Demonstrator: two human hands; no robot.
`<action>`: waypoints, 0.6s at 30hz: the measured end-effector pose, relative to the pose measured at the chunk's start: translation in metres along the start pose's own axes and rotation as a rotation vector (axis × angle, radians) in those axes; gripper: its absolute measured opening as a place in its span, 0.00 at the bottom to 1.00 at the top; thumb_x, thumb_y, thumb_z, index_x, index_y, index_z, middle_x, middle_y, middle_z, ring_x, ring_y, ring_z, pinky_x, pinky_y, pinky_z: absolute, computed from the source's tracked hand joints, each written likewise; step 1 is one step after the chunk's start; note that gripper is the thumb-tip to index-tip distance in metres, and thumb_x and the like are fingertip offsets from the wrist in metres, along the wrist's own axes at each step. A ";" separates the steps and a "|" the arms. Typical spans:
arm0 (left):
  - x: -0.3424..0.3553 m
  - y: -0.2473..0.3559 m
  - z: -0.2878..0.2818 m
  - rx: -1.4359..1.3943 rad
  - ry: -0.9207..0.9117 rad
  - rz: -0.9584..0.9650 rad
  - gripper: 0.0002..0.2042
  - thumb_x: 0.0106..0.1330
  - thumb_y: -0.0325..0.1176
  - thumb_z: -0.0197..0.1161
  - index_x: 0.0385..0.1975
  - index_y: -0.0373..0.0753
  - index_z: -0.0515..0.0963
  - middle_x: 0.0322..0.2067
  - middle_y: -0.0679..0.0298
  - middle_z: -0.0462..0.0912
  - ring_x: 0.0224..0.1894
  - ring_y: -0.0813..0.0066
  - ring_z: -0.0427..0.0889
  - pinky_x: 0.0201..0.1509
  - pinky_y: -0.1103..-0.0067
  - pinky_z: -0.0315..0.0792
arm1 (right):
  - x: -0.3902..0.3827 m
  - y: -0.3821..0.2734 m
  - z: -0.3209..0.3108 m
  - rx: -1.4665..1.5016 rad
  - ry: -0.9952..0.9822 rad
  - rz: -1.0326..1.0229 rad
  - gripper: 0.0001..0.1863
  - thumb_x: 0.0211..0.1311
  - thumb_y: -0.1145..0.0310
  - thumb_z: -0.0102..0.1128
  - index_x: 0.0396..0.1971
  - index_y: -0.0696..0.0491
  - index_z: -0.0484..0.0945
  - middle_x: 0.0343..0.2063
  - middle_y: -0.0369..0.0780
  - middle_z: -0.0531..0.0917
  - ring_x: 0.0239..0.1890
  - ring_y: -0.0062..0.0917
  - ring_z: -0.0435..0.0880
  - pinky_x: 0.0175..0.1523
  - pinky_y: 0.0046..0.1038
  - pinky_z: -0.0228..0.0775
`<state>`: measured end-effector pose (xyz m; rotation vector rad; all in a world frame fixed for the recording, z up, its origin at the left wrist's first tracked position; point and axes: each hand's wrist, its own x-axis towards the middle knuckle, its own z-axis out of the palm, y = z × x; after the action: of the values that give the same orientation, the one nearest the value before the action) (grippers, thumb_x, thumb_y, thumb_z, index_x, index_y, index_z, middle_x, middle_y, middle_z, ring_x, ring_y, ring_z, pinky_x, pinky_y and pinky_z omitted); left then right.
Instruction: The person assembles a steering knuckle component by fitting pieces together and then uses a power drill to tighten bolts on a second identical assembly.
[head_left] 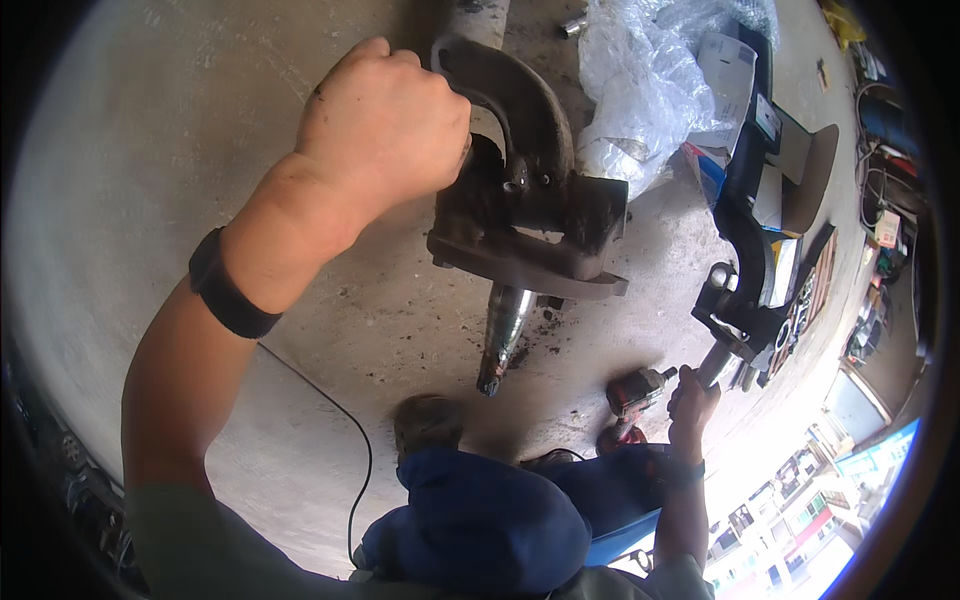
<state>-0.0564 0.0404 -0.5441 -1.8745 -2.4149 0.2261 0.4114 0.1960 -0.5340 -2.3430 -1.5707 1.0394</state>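
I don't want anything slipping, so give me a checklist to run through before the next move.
1. Right hand closed around the shiny shaft: ok.
2. Left hand gripping the large dark metal part: cannot tell, its fingers are hidden.
3. Red-and-black power tool out of both hands: ok.
4. Floor near the tapered spindle clean: not ok, dark debris there.
5. Black cable clear of both hands: ok.
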 end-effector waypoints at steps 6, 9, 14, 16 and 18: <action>-0.003 -0.003 0.007 -0.033 0.070 0.004 0.15 0.53 0.44 0.65 0.08 0.45 0.81 0.12 0.66 0.78 0.24 0.72 0.77 0.36 0.76 0.68 | -0.001 -0.005 0.005 -0.044 0.046 0.013 0.09 0.56 0.72 0.62 0.22 0.51 0.69 0.10 0.30 0.67 0.07 0.15 0.63 0.12 0.21 0.51; -0.003 -0.003 0.007 -0.048 0.107 0.013 0.15 0.52 0.43 0.65 0.08 0.45 0.80 0.11 0.66 0.77 0.23 0.72 0.76 0.36 0.76 0.67 | 0.001 -0.004 0.004 -0.062 0.060 0.044 0.09 0.56 0.72 0.62 0.23 0.51 0.69 0.10 0.30 0.67 0.07 0.15 0.63 0.11 0.21 0.51; -0.003 -0.003 0.009 -0.060 0.130 0.011 0.14 0.51 0.42 0.65 0.07 0.45 0.80 0.11 0.66 0.77 0.23 0.72 0.76 0.35 0.76 0.67 | 0.001 -0.005 0.003 -0.088 0.053 0.044 0.09 0.56 0.71 0.62 0.23 0.51 0.69 0.10 0.30 0.67 0.07 0.15 0.63 0.11 0.21 0.51; -0.003 -0.005 0.009 -0.062 0.179 0.042 0.06 0.43 0.35 0.61 0.08 0.48 0.79 0.10 0.67 0.76 0.20 0.72 0.74 0.34 0.76 0.65 | 0.000 -0.007 0.005 -0.076 0.040 0.046 0.09 0.56 0.71 0.62 0.23 0.51 0.69 0.10 0.30 0.67 0.07 0.15 0.63 0.11 0.21 0.52; -0.004 -0.006 0.009 -0.062 0.175 0.046 0.06 0.44 0.35 0.61 0.09 0.48 0.79 0.10 0.67 0.76 0.20 0.72 0.74 0.34 0.76 0.65 | -0.001 -0.006 0.005 -0.063 0.027 0.050 0.09 0.56 0.71 0.62 0.23 0.51 0.69 0.10 0.30 0.67 0.07 0.15 0.63 0.11 0.21 0.52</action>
<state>-0.0622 0.0347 -0.5519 -1.8891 -2.2907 -0.0111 0.4034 0.1969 -0.5351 -2.4383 -1.5654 0.9774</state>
